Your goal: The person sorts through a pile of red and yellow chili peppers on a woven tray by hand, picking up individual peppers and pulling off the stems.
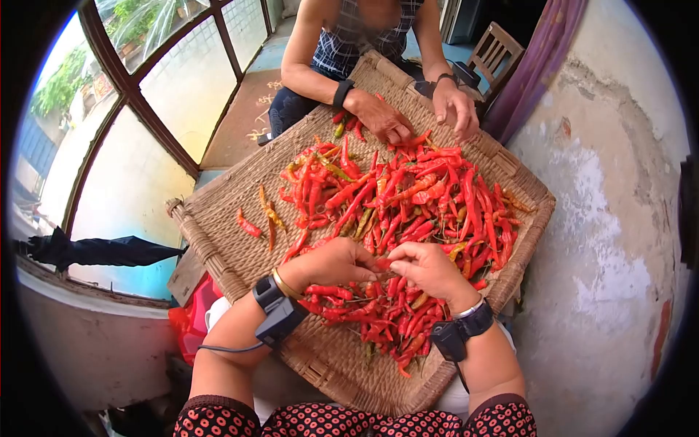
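My left hand (338, 264) and my right hand (426, 268) meet over the near part of a woven tray (218, 233). Both have their fingers pinched together at a small red chili pepper (382, 264), partly hidden by the fingertips. Beneath and in front of my wrists lies a heap of red chili peppers (397, 313). A larger heap (429, 193), mostly red with some yellow-green ones, spreads beyond my hands. A few loose peppers (248, 223) rest on the weave at the left.
Across the tray another person's hand (380, 116) touches the heap, and that person's other hand (456, 109) hovers beside it. A folded black umbrella (124, 251) leans by the window at left. A worn wall (597, 218) stands close on the right, with a wooden chair (495, 58) behind.
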Action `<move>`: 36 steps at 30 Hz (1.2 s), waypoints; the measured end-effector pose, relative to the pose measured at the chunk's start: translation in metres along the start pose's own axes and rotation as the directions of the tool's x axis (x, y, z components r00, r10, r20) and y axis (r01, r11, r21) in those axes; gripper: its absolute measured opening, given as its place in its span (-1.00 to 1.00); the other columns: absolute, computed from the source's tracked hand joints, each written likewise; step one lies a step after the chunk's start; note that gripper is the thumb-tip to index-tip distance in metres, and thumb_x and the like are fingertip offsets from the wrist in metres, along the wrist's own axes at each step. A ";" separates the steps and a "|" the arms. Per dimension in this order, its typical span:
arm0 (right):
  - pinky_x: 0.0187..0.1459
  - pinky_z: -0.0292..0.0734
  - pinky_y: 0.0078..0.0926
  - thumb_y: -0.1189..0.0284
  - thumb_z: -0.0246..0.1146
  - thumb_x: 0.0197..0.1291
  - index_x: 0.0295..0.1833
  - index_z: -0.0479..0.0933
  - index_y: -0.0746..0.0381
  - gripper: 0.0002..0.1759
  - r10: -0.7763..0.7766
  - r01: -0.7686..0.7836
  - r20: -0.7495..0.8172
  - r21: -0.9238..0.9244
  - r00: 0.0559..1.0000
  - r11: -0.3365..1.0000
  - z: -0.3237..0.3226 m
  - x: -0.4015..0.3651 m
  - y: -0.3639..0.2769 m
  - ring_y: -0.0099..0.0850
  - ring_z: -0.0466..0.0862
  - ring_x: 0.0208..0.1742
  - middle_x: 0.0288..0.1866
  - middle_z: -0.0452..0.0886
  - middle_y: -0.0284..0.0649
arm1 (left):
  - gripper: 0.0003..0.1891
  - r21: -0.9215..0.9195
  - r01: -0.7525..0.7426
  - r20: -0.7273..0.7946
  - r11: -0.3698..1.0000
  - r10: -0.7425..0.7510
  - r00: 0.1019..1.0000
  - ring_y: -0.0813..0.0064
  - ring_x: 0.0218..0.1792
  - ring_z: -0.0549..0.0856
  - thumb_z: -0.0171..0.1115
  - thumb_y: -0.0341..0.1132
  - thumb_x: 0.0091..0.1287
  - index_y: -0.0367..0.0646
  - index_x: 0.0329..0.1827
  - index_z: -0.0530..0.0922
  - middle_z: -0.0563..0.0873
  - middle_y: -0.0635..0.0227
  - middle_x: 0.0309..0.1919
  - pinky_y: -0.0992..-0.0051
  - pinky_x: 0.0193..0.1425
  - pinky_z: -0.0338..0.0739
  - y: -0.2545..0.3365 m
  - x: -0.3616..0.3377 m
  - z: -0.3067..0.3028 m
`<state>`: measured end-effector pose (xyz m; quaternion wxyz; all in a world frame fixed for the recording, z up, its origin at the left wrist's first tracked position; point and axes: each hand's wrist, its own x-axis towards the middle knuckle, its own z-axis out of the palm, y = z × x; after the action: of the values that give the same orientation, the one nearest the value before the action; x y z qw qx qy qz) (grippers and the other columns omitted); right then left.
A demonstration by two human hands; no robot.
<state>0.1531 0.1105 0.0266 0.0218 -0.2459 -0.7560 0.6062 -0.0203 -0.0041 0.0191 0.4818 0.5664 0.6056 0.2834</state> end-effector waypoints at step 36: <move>-0.22 0.43 -0.24 0.42 0.24 -0.08 -0.19 0.45 0.23 -0.72 -0.254 0.093 -0.077 -0.797 0.964 0.597 -0.026 -0.025 0.015 -0.11 0.53 -0.25 -0.37 0.50 -0.07 | -0.73 0.589 -0.222 0.262 0.777 0.077 0.962 0.17 -0.36 0.61 0.18 -0.24 0.00 -0.02 -0.20 0.58 0.62 0.16 -0.46 0.27 -0.24 0.47 -0.017 0.000 0.033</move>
<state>0.1885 0.1261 0.0260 0.0399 -0.2097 -0.9597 0.1827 0.0025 -0.0144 -0.0089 0.3127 0.7665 0.5593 0.0439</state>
